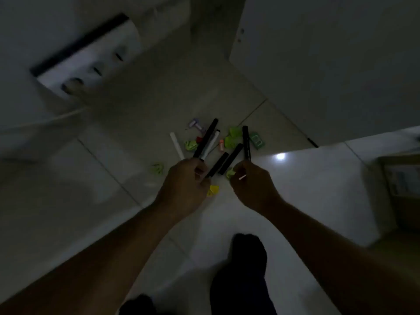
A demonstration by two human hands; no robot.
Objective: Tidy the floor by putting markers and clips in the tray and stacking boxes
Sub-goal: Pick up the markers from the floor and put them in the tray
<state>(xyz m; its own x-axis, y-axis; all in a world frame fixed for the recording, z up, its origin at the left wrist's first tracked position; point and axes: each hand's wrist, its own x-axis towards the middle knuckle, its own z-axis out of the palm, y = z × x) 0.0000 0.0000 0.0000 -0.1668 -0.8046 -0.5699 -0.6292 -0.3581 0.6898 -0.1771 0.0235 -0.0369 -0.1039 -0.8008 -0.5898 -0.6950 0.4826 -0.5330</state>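
The scene is dim. My left hand [186, 178] is closed around a fan of markers: a white one [176, 145], a long black one [205, 138] and a white one with a black cap [212, 142]. My right hand [252, 178] grips a black marker [246, 142] that points upward. Two more black markers [223, 163] lie between my hands; whether a hand holds them I cannot tell. Green clips [231, 137], a yellow clip [213, 190] and small pastel pieces [196, 125] are scattered on the floor around them.
A white tray-like box [91, 62] with a dark edge and oval holes sits at the upper left. A cardboard box [397, 178] stands at the right edge. A white cabinet [318, 64] fills the upper right. My dark-clothed leg [245, 258] is below.
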